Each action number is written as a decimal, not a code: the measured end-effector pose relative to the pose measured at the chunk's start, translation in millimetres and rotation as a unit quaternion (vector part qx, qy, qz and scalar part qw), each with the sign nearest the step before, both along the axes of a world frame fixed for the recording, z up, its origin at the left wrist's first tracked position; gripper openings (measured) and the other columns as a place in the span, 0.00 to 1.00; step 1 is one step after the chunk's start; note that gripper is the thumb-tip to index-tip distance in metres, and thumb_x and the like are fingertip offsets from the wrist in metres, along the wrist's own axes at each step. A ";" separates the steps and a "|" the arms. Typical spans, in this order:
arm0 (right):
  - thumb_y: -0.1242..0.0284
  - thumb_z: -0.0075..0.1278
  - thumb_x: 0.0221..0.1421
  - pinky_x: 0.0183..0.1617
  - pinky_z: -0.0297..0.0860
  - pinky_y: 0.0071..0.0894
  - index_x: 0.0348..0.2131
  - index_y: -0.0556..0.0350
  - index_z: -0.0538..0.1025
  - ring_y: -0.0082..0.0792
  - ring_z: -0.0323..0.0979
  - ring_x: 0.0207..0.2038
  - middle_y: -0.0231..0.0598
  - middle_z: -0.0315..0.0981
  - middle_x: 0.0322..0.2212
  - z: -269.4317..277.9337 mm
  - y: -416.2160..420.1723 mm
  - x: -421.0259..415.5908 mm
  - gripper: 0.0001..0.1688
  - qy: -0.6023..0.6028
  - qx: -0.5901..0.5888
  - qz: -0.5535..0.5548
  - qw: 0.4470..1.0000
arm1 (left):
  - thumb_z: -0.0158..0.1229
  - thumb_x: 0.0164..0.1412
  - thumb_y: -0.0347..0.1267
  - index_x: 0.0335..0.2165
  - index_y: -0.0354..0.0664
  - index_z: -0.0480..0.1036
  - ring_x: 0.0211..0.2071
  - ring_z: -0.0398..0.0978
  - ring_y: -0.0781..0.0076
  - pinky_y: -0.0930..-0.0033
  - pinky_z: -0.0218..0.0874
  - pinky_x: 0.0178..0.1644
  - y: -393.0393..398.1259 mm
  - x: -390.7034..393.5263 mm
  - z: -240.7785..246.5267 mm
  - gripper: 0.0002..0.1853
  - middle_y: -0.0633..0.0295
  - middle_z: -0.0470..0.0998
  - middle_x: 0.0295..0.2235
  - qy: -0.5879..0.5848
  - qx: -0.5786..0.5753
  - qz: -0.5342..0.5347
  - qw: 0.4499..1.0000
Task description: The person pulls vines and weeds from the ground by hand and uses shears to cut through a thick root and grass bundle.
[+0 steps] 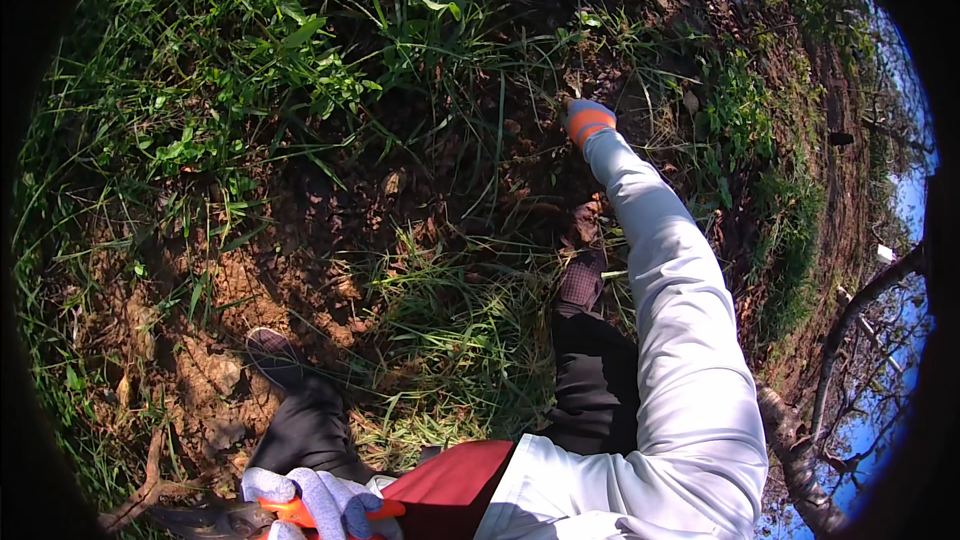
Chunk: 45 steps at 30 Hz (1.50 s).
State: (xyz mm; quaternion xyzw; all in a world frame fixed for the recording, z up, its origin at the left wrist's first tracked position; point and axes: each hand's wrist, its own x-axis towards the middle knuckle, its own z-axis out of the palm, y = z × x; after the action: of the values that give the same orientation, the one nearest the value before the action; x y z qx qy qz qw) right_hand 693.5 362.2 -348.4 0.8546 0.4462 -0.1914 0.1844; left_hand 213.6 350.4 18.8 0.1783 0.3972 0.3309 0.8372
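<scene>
My left hand [319,499], in a pale grey knit work glove, is closed around the orange handle [289,511] of a hand tool at the bottom left. A dark part [214,521] just left of the glove may be the tool's head; the bottom edge of the view cuts it off. Stretched far forward, my right hand [589,118] wears a grey glove with an orange band. It reaches low among grass blades and dry stems [574,86] above dark soil. Its fingers are mostly hidden, so whether they grip anything is unclear.
My shoes [276,356] stand apart on reddish soil [217,367] and flattened cut grass [450,345]. Dense green grass [187,52] fills the upper left. A brown branch [150,472] lies at lower left. Tree limbs [825,367] rise at the right rim.
</scene>
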 end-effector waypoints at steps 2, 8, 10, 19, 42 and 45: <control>0.60 0.41 0.48 0.40 0.65 0.42 0.38 0.46 0.71 0.47 0.68 0.39 0.43 0.71 0.34 5.3 -4.8 -14.7 0.18 0.012 -0.027 0.011 1.000 | 0.47 0.55 0.34 0.41 0.49 0.65 0.22 0.59 0.73 0.70 0.54 0.32 0.4 4.6 3.1 0.13 0.64 0.63 0.19 -0.027 -0.008 -0.017 0.999; 0.63 0.42 0.47 0.39 0.66 0.40 0.33 0.50 0.73 0.46 0.69 0.38 0.44 0.72 0.33 14.4 -25.3 -51.0 0.15 0.061 -0.004 0.052 0.997 | 0.47 0.55 0.34 0.40 0.48 0.65 0.20 0.59 0.73 0.69 0.53 0.32 -34.7 27.8 5.4 0.12 0.64 0.62 0.18 -0.192 -0.104 0.345 0.913; 0.61 0.42 0.47 0.38 0.66 0.38 0.33 0.48 0.73 0.45 0.69 0.37 0.42 0.72 0.31 14.6 -36.6 -52.6 0.16 0.062 0.037 0.070 0.995 | 0.46 0.56 0.34 0.39 0.48 0.65 0.20 0.59 0.73 0.70 0.53 0.31 -40.7 25.9 8.8 0.11 0.64 0.62 0.18 -0.198 -0.094 0.342 0.914; 0.62 0.46 0.46 0.34 0.67 0.41 0.34 0.48 0.72 0.46 0.69 0.33 0.40 0.71 0.31 45.5 -27.9 -25.7 0.15 -0.030 0.148 0.046 0.987 | 0.46 0.56 0.33 0.40 0.49 0.63 0.20 0.60 0.73 0.69 0.54 0.30 -24.5 -14.7 -3.5 0.12 0.64 0.62 0.17 -0.012 0.011 -0.009 1.000; 0.61 0.47 0.45 0.39 0.66 0.39 0.34 0.51 0.71 0.46 0.69 0.35 0.44 0.68 0.35 60.1 -141.7 -58.4 0.17 0.018 0.070 -0.031 0.997 | 0.47 0.54 0.33 0.44 0.46 0.58 0.18 0.63 0.71 0.64 0.62 0.29 -42.2 -38.8 -17.1 0.18 0.63 0.63 0.17 0.004 0.046 0.043 0.998; 0.61 0.45 0.46 0.40 0.65 0.41 0.33 0.54 0.71 0.48 0.68 0.35 0.47 0.69 0.32 62.1 -183.1 -41.8 0.18 0.005 0.091 -0.087 0.992 | 0.48 0.54 0.33 0.45 0.46 0.57 0.17 0.64 0.70 0.63 0.63 0.29 -47.1 -39.4 -19.7 0.19 0.62 0.64 0.17 0.006 0.051 0.045 0.998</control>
State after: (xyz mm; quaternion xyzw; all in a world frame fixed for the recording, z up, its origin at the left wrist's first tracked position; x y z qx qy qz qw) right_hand 651.7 179.1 -286.3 0.9025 0.3865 -0.1694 0.0858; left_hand 174.2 303.3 -0.8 0.2048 0.3928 0.3872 0.8086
